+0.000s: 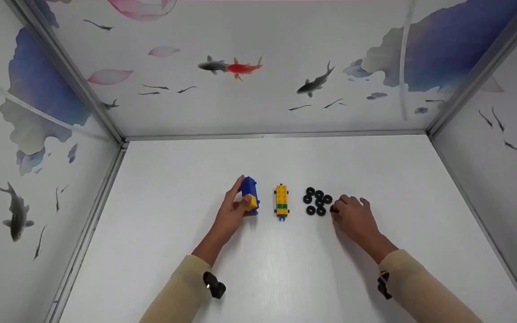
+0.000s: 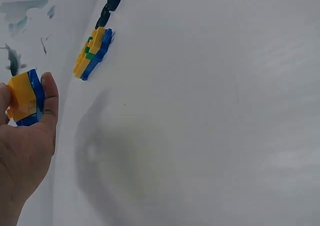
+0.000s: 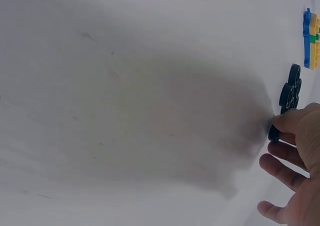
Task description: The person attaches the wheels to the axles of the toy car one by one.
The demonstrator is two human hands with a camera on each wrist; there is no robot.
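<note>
My left hand (image 1: 230, 214) grips a blue and yellow toy-brick vehicle (image 1: 249, 188) between thumb and fingers, above the table. In the left wrist view its yellow block (image 2: 22, 96) sits on a blue base, partly hidden by the hand. My right hand (image 1: 355, 217) pinches a black toy wheel (image 3: 273, 133) with thumb and forefinger, the other fingers spread. Just left of that hand lies a cluster of several black wheels (image 1: 311, 210). Between the two hands a second toy-brick vehicle (image 1: 281, 199) lies on the table, yellow with a green band over a blue base.
The white table (image 1: 285, 273) is walled in by printed panels with fish and petals. A metal rail (image 1: 276, 135) runs along its back edge. Black wrist cameras (image 1: 215, 285) sit at both sleeve cuffs.
</note>
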